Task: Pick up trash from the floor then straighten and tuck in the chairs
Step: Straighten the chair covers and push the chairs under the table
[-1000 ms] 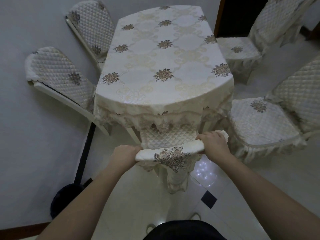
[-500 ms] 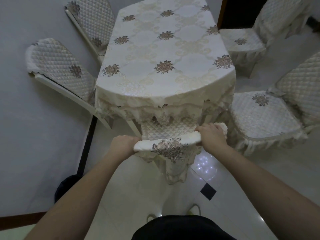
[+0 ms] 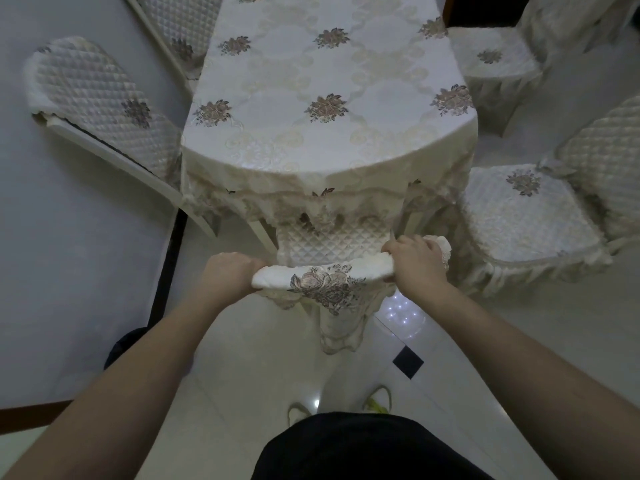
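Gripping the chair (image 3: 325, 251) top, left hand (image 3: 228, 271) and right hand (image 3: 415, 261) hide fingertips; tablecloth (image 3: 329, 98) covers its seat.

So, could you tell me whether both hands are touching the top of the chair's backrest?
Touching: the head view shows the left hand and right hand wrapped around the backrest top.

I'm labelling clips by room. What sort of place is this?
Most likely a home dining room: a table under an embroidered cloth, matching quilt-covered chairs around it, and a tiled floor.
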The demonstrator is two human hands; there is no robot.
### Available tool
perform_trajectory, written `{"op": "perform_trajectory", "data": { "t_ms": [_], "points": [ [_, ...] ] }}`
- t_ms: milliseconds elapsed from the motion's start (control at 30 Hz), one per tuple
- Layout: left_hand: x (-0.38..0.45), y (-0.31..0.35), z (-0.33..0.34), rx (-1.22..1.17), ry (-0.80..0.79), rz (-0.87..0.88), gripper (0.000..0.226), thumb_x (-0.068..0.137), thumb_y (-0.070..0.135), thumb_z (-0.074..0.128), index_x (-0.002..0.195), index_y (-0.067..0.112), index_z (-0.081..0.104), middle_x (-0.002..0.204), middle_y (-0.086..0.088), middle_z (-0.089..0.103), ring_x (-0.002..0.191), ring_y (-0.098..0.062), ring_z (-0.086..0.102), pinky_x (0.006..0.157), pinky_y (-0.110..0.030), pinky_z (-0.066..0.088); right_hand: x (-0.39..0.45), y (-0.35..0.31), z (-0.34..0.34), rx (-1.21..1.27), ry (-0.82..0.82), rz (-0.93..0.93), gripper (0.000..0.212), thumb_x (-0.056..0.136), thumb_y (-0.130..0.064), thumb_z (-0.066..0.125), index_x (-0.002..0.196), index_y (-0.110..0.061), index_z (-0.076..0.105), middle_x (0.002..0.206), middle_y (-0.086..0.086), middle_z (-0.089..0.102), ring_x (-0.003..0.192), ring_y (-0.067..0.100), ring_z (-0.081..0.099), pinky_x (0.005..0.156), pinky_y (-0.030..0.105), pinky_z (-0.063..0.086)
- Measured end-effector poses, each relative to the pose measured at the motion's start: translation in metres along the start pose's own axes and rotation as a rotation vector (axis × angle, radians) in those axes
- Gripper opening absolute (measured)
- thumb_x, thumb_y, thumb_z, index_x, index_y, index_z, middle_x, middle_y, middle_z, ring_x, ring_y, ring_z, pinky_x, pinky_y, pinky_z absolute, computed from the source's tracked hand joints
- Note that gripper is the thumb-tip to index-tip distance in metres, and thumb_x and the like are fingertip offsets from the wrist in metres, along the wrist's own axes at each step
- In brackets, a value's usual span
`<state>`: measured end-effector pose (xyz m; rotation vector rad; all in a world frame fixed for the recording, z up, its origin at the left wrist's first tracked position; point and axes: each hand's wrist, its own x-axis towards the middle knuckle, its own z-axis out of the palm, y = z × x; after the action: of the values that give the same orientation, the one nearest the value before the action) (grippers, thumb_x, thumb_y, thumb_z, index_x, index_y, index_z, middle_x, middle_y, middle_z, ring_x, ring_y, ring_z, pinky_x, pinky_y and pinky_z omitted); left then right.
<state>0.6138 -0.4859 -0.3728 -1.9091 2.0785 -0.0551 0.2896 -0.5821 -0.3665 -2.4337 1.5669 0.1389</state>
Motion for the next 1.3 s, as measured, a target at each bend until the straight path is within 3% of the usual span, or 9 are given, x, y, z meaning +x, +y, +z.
{"op": "perform_trajectory", "data": {
  "t_ms": [100, 433, 633, 833, 1033, 1300],
  "points": [
    [0.001, -0.002, 0.0, -0.02, -0.012, 0.0, 0.025, 0.08, 0.051, 0.061, 0.093, 0.031, 0.067, 0.079, 0.004, 0.067, 0.073, -0.019, 0.064, 0.058, -0.024, 0.043, 0.0, 0.0, 0.001, -0.004, 0.008, -0.005, 0.048, 0.075, -0.036, 0.075, 0.119, -0.031, 0.055, 0.116, -0.003, 0.057, 0.113, 0.02, 0.047, 0.097, 0.036, 0.028],
    [-0.002, 0.003, -0.016, -0.017, -0.071, -0.034, 0.017, 0.081, 0.041, 0.062, 0.093, 0.03, 0.064, 0.082, 0.005, 0.064, 0.074, -0.019, 0.06, 0.059, -0.024, 0.039, 0.003, 0.0, 0.0, -0.091, 0.01, -0.034, 0.037, 0.072, -0.041, 0.075, 0.105, -0.028, 0.062, 0.102, -0.002, 0.065, 0.099, 0.021, 0.057, 0.088, 0.036, 0.036],
    [-0.003, -0.002, -0.012, -0.101, -0.018, -0.028, 0.024, 0.081, 0.034, 0.062, 0.105, 0.035, 0.066, 0.087, 0.003, 0.068, 0.081, -0.021, 0.063, 0.063, -0.028, 0.049, 0.007, -0.015, -0.019, -0.116, -0.154, 0.024, 0.036, 0.075, -0.032, 0.074, 0.11, -0.026, 0.064, 0.109, 0.0, 0.066, 0.104, 0.022, 0.059, 0.084, 0.033, 0.043],
    [-0.006, -0.008, -0.008, -0.092, -0.015, -0.01, 0.024, 0.082, 0.037, 0.06, 0.105, 0.038, 0.065, 0.089, 0.006, 0.068, 0.083, -0.02, 0.064, 0.06, -0.025, 0.037, 0.002, -0.027, -0.022, -0.159, -0.186, 0.063, 0.036, 0.076, -0.023, 0.073, 0.111, -0.026, 0.065, 0.109, -0.001, 0.067, 0.103, 0.02, 0.061, 0.078, 0.029, 0.045],
    [-0.008, -0.016, -0.007, -0.077, -0.013, -0.004, 0.026, 0.081, 0.04, 0.06, 0.106, 0.04, 0.065, 0.088, 0.006, 0.068, 0.082, -0.021, 0.064, 0.06, -0.025, 0.039, 0.0, -0.034, -0.015, -0.15, -0.171, 0.084, 0.031, 0.077, -0.021, 0.073, 0.107, -0.024, 0.066, 0.104, -0.001, 0.068, 0.099, 0.019, 0.062, 0.07, 0.027, 0.041],
    [-0.008, -0.012, -0.004, -0.09, -0.002, -0.037, 0.027, 0.078, 0.039, 0.063, 0.105, 0.038, 0.065, 0.09, 0.006, 0.069, 0.083, -0.021, 0.065, 0.062, -0.026, 0.044, 0.001, -0.025, -0.002, -0.141, -0.088, 0.061, 0.03, 0.076, -0.027, 0.071, 0.105, -0.026, 0.062, 0.105, 0.0, 0.065, 0.099, 0.022, 0.059, 0.08, 0.032, 0.037]
  ]
}}
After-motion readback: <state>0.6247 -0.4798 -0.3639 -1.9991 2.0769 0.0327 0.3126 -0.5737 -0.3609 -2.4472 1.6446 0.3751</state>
